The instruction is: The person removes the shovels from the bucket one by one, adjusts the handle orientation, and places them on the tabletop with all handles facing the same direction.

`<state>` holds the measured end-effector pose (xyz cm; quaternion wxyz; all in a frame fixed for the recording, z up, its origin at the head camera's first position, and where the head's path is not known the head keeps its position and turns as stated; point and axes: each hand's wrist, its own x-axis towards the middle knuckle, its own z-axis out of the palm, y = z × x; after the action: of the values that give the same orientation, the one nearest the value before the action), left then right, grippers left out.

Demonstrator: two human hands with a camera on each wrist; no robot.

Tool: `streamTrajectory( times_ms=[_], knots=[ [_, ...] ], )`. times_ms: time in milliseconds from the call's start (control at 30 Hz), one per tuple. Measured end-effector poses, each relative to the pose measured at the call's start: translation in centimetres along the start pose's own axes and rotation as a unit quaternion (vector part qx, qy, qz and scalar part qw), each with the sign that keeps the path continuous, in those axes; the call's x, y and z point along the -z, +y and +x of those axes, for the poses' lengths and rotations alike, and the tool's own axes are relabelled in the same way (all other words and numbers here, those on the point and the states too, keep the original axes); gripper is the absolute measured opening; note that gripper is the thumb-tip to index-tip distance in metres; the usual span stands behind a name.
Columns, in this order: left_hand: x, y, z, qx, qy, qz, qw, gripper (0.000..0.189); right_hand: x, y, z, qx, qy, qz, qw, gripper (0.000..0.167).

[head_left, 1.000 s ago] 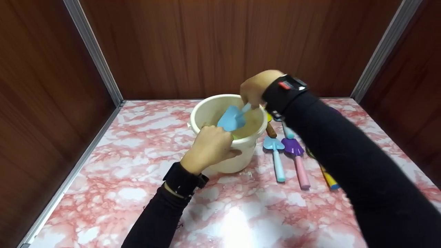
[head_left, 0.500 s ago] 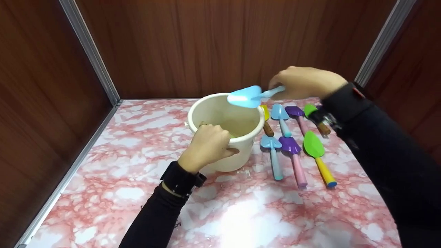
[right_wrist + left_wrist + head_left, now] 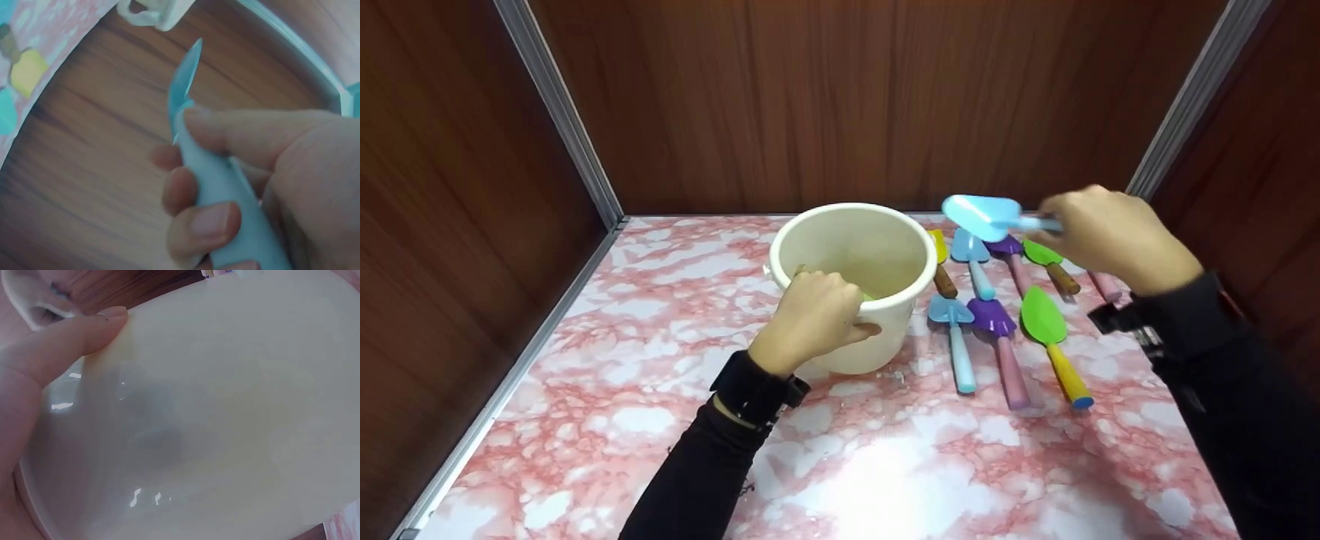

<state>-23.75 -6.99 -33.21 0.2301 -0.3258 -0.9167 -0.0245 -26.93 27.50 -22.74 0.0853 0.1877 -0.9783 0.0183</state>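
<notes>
A cream bucket [image 3: 847,225] stands on the marbled table. My left hand [image 3: 814,319] grips its near rim, thumb outside; the left wrist view shows the thumb [image 3: 84,334] against the bucket's smooth wall. Fingers inside the bucket are hidden. My right hand [image 3: 1117,236] holds a light blue hand trowel [image 3: 979,215] by its handle, raised over the back of the table, right of the bucket. In the right wrist view several fingers curl round the trowel's handle [image 3: 225,197]. The blade points left in the head view. Something greenish shows low inside the bucket, too little to identify.
Right of the bucket lie more trowels in two rows, among them a blue one [image 3: 960,345], a purple and pink one [image 3: 1001,352], and a green and yellow one [image 3: 1054,345]. Dark wood panels [image 3: 840,105] close off the back and sides.
My right hand has lifted the blue trowel out of the bucket and carried it to the right, above the back row of trowels. My left hand stays on the rim.
</notes>
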Motion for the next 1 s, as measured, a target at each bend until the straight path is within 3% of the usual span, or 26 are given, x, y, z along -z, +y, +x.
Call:
streamTrajectory(
  times_ms=[200, 467, 833, 1000],
  knots=[
    [0.0, 0.0, 0.0, 0.004, -0.005, -0.005, 1.0, 0.049, -1.3, 3.5, -1.7, -0.06, -0.05, -0.006, 0.997, 0.034],
    [0.1, 0.0, 0.1, 0.003, -0.007, -0.009, 0.9999, 0.046, -3.5, 7.5, -3.9, -0.096, -0.099, 0.02, 0.9903, 0.03],
    [0.1, 0.0, 0.1, -0.002, -0.001, 0.002, 1.0, 0.051, -6.2, 9.8, -6.7, -0.115, -0.119, 0.051, 0.9849, 0.033],
    [0.1, 0.0, 0.1, -0.004, 0.003, 0.0, 1.0, 0.052, -7.0, 10.5, -7.5, -0.139, -0.152, 0.054, 0.977, 0.035]
  ],
)
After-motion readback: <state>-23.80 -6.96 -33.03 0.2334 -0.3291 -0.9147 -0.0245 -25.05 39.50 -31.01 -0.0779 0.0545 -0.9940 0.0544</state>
